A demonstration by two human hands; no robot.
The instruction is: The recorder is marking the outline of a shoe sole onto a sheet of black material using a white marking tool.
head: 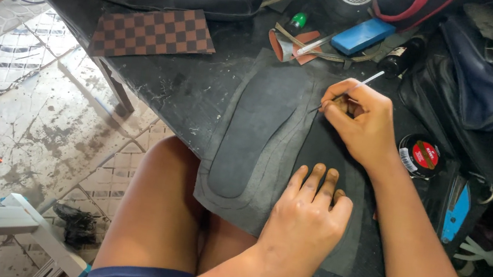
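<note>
Hands on the rubber sheet [274, 130], which lies on the dark table [189, 83] and overhangs its near edge above the knees. Right hand [360, 127] pinches a thin white scriber [360, 84], fingers closed tight around it, tip touching the sheet just right of the sole outline [253, 139]. Left hand [305, 224] lies flat, fingers together, pressing the sheet's near edge. Checkered piece [152, 31] sits well beyond the sheet, a round tin [423, 155] just right of it. To my eye, a clean line calls for steady downward pressure from the flat hand so nothing slides, the tool kept low and drawn smoothly, pace even, eyes ahead of the tip.
</note>
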